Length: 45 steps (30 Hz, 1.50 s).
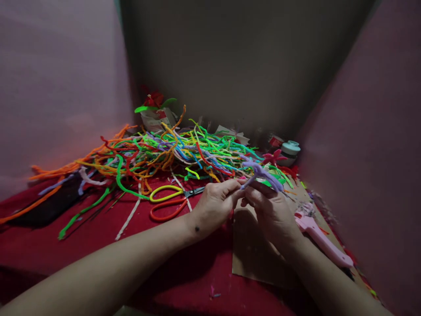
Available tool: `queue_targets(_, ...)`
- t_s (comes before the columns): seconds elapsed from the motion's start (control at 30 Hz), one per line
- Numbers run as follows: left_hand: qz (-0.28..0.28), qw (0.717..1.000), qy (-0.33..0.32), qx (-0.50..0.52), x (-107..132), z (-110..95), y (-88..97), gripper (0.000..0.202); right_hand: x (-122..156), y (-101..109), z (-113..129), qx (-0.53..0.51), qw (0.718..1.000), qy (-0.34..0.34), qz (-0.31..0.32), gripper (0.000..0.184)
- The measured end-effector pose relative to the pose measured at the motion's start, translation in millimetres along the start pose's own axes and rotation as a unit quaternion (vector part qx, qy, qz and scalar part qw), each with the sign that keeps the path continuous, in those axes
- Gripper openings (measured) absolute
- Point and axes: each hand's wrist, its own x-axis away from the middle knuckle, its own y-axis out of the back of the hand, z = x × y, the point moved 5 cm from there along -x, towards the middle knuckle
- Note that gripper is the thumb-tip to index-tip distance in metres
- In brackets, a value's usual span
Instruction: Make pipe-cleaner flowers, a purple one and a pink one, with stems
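Observation:
Above the front of the table, my left hand [215, 199] pinches the lower end of a purple pipe cleaner shape [256, 173]. Close beside it, my right hand [271, 210] has its fingers closed round the same purple piece, whose looped arms stick up and to the right over the knuckles. The fingertips of both hands nearly meet, and the exact grip is partly hidden. Just left of my left hand lie scissors [167, 204] with one yellow and one red handle; their blade tips run behind the hand.
A large heap of coloured pipe cleaners [177, 149] spreads across the back. Beneath my right hand is a cardboard sheet [250, 254] on the red cloth [184, 267]. A pink glue gun [324, 241] lies to the right, with a jar with a pale lid [290, 149] behind.

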Motion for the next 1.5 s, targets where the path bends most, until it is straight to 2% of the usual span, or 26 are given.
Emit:
queue_targets(0.13, 0.014, 0.988, 0.089, 0.124, -2, -2, -1.8, 0.019, 0, -1, 0, 0.015, 1.000, -0.006, 0.012, 0.014)
queue_targets(0.23, 0.033, 0.962, 0.160, 0.217, -1, -1, -6.1, 0.016, 0, 0, 2, 0.013, 1.000, 0.002, 0.012, 0.014)
queue_targets(0.33, 0.051, 0.936, 0.205, 0.281, 0, 2, -9.9, 0.016, 0, 2, 3, -0.002, 1.000, 0.006, 0.006, 0.012)
queue_targets(0.47, 0.080, 0.904, 0.232, 0.350, 2, 8, -15.2, 0.024, 1, -1, 3, -0.040, 0.999, -0.021, 0.016, 0.007)
queue_targets(0.57, 0.116, 0.861, 0.244, 0.431, 4, 9, -20.9, 0.022, -1, -2, 1, -0.072, 0.996, -0.045, 0.016, 0.007)
queue_targets(0.67, 0.150, 0.821, 0.247, 0.493, 5, 7, -24.9, 0.020, -3, 0, -1, -0.098, 0.994, -0.056, 0.004, 0.016)
queue_targets(0.8, 0.180, 0.784, 0.259, 0.535, 7, 9, -26.8, 0.014, -3, -2, -3, -0.133, 0.987, -0.092, 0.023, 0.017)
queue_targets(0.87, 0.195, 0.775, 0.262, 0.542, 7, 10, -27.1, 0.014, -3, -4, -2, -0.144, 0.984, -0.095, 0.030, 0.014)
queue_targets(1.0, 0.203, 0.791, 0.257, 0.518, 6, 10, -25.9, 0.018, -2, -2, 1, -0.129, 0.988, -0.089, 0.009, 0.012)
queue_targets(1.23, 0.173, 0.858, 0.229, 0.426, 2, 10, -20.8, 0.018, -3, 4, -2, -0.100, 0.992, -0.077, -0.011, 0.012)
queue_targets(1.4, 0.139, 0.927, 0.191, 0.290, 1, 7, -16.7, 0.014, -3, 6, -4, -0.101, 0.992, -0.072, -0.031, 0.008)
queue_targets(1.5, 0.091, 0.979, 0.112, 0.145, 0, 2, -12.6, 0.011, -2, 6, -4, -0.101, 0.991, -0.071, -0.046, 0.008)
